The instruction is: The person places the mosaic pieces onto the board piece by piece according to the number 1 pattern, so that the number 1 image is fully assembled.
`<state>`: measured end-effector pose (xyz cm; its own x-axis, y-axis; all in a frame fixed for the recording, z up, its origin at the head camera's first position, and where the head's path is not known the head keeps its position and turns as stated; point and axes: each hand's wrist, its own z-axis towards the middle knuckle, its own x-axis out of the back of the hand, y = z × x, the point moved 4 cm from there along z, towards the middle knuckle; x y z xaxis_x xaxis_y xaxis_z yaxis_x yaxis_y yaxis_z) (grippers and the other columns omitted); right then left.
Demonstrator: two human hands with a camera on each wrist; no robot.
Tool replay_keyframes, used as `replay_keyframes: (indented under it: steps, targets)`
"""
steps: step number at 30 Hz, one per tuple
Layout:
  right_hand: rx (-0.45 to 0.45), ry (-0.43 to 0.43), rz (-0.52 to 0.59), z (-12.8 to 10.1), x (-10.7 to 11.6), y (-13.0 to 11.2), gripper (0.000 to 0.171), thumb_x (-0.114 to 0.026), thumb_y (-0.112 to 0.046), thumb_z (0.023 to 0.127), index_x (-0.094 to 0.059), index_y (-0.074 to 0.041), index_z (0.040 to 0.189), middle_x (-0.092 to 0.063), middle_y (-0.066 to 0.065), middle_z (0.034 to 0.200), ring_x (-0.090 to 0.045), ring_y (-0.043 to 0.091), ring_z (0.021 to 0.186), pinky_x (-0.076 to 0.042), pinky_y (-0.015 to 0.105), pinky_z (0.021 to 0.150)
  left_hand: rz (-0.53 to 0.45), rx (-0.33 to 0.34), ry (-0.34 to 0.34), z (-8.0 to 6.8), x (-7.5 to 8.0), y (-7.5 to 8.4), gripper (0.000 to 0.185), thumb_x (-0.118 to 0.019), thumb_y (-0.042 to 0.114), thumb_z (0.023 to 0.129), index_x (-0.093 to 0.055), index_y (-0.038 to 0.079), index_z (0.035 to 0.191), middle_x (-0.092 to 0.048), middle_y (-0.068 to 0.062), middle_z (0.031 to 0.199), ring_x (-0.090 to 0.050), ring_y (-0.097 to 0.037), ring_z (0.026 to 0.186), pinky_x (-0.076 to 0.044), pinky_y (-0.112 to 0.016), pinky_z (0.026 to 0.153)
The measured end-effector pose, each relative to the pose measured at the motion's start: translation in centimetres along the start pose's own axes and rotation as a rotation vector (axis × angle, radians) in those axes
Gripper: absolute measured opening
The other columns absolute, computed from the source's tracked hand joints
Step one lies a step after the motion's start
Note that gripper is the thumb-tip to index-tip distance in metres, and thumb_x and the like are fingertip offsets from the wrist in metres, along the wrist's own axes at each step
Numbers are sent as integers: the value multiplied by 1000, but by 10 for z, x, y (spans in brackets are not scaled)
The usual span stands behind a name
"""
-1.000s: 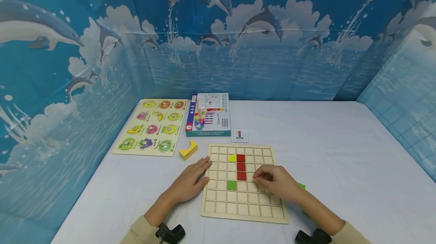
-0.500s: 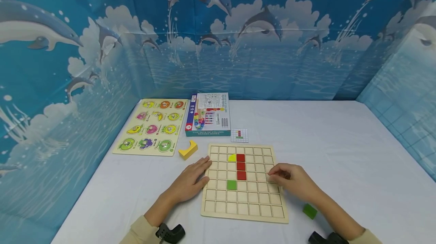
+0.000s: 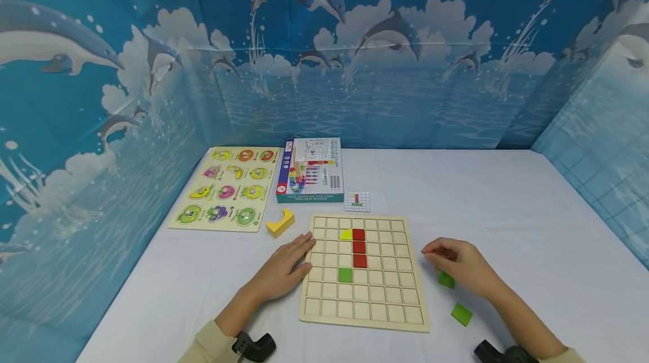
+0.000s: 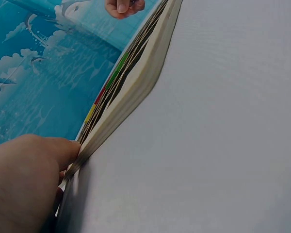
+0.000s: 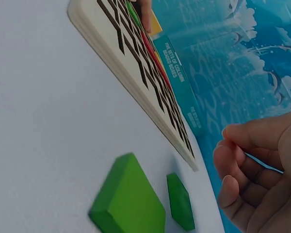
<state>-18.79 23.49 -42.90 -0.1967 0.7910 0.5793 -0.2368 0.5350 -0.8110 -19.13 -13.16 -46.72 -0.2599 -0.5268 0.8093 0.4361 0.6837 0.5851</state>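
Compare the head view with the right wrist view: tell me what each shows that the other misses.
Only the head view shows the fruit puzzle, the yellow block, the pattern card and the whole left hand resting at the grid board's edge. Only the right wrist view shows the right hand's fingers curled, holding nothing. Both show the board, the two green blocks and the box.

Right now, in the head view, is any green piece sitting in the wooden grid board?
Yes: one green square sits in a cell of the grid board, below the column of red squares.
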Motion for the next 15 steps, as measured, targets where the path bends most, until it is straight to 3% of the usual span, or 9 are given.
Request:
replay_keyframes:
  steps: [9,15]
  targets:
    - [-61,32,-86,0,17,12,16,-66,-16,94,-70,-4,104,-63,3,82,-52,13,67,-44,25,53,0,-4,1,0,-1,-1,55,-46,32,103,-35,12,152,-24,0,160,-19,-17,146,-19,-46,117]
    - [-61,-58,-82,0,21,25,16,-70,-15,90,-70,-4,102,-61,3,82,-52,12,70,-45,26,54,1,-4,5,0,-1,-1,54,-46,32,103,-35,12,152,-25,-1,160,-19,-18,146,-19,-46,117]
